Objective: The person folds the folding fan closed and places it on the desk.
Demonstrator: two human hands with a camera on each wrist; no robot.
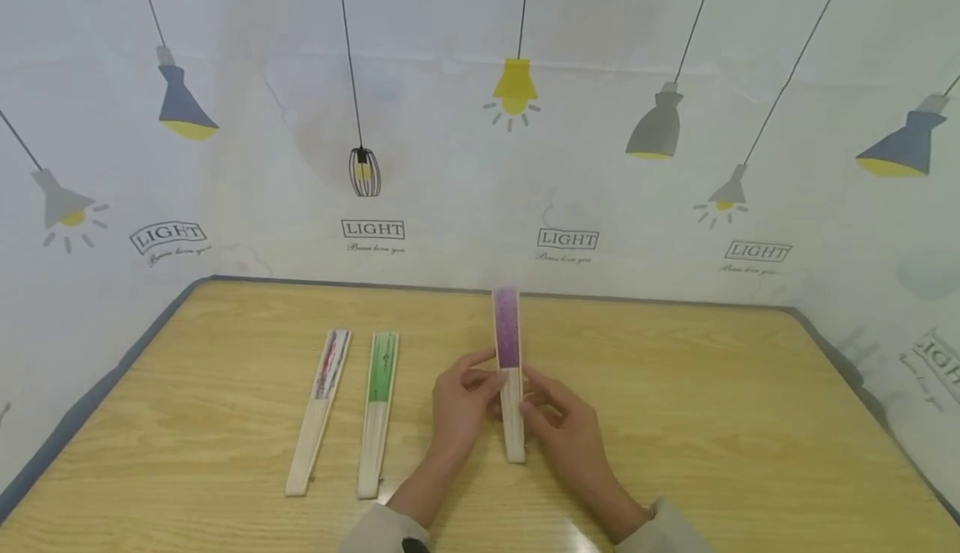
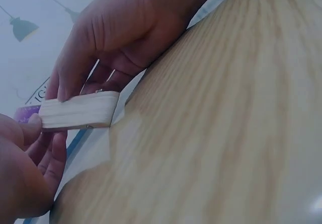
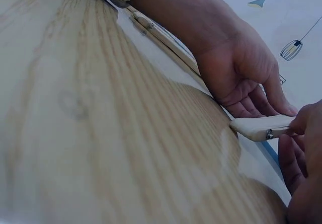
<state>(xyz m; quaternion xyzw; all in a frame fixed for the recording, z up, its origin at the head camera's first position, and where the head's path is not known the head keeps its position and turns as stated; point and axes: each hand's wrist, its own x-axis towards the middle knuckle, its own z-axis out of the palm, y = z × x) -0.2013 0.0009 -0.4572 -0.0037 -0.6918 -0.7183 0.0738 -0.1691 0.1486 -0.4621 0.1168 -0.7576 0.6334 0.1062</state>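
A folded hand fan with a purple band above pale wooden ribs is held upright-looking between both hands in the head view. My left hand pinches it from the left, with the thumb across its front. From the right, my right hand grips its edge with thumb and fingers. Both wrist views show the wooden butt of the fan close over the table, a small metal pin at its side. Fingertips behind the fan are partly hidden.
Left of the hands lie two more folded fans, one with a green band and one with a white, red and dark pattern. The wooden table ends at a wall covering printed with lamps.
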